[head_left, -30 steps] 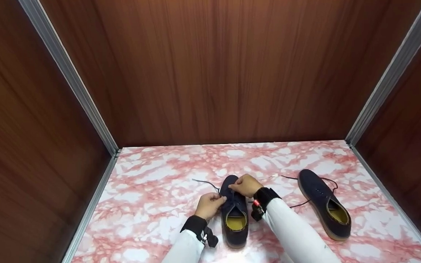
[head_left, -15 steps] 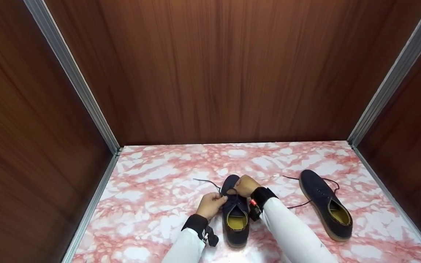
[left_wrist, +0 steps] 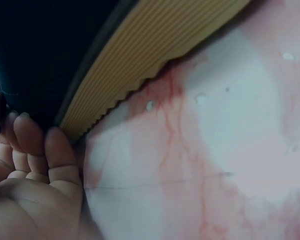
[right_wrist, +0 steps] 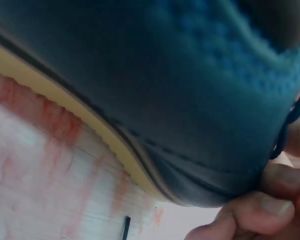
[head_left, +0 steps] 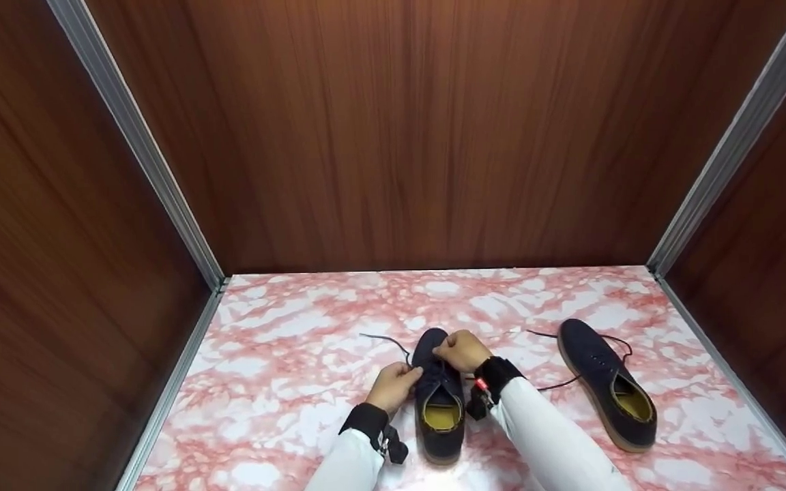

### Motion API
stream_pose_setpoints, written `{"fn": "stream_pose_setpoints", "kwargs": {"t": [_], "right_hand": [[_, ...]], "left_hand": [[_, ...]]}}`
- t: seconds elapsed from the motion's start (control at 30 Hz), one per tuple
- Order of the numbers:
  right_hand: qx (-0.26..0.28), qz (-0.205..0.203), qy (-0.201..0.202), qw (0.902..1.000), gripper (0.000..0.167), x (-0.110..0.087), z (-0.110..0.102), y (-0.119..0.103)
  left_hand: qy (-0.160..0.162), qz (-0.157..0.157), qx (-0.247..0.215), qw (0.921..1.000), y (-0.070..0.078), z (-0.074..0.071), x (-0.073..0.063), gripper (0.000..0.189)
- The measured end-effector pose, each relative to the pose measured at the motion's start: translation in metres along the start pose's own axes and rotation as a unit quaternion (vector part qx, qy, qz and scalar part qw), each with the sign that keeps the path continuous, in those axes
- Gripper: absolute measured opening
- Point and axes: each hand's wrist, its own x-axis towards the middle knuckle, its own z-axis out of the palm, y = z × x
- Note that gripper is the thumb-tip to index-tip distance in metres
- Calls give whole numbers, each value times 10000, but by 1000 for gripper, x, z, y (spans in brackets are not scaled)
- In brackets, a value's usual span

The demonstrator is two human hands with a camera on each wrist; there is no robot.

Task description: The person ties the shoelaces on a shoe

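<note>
A navy lace-up shoe [head_left: 427, 341] with a yellow insole stands upright on the table, toe pointing away from me. My left hand [head_left: 387, 387] is at its left side, thumb and index finger pinching the shoelace near the eyelets. In the left wrist view, the other fingers [left_wrist: 29, 132] lie against the upper beside the ribbed tan sole [left_wrist: 122, 62]. Over the front of the lacing, my right hand [head_left: 462, 350] pinches the lace. The right wrist view shows a stretch of shoelace [right_wrist: 297, 107] by its fingertips. The knot is mostly hidden by the fingers.
A matching navy shoe [head_left: 580, 348] stands to the right, its loose laces [head_left: 560, 383] spread to both sides. One lace end [head_left: 381, 337] of the nearer shoe trails left on the pink marbled tabletop [head_left: 284, 368]. Wooden panels [head_left: 393, 136] enclose the back and sides.
My right hand dipped in over the lacing, where a lace loop showed, then drew back slightly to the right with fingertips pinched together. The left hand has stayed in place.
</note>
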Motion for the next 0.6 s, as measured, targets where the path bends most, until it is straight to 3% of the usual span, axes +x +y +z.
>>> {"fn": "stream_pose_setpoints", "kwargs": {"t": [0.13,0.3,0.6], "right_hand": [[367,163,237,9989,29,-3,-3,4],[1368,504,355,9887,25,-8,-9,4],[3512,838,398,9317,29,-17,-21,4]], "left_hand": [[41,-63,-61,10000,-1,1,1,32],[60,-178,-274,9994,-4,1,1,28],[-103,-336,-813,9961,-1,0,4,21]]}}
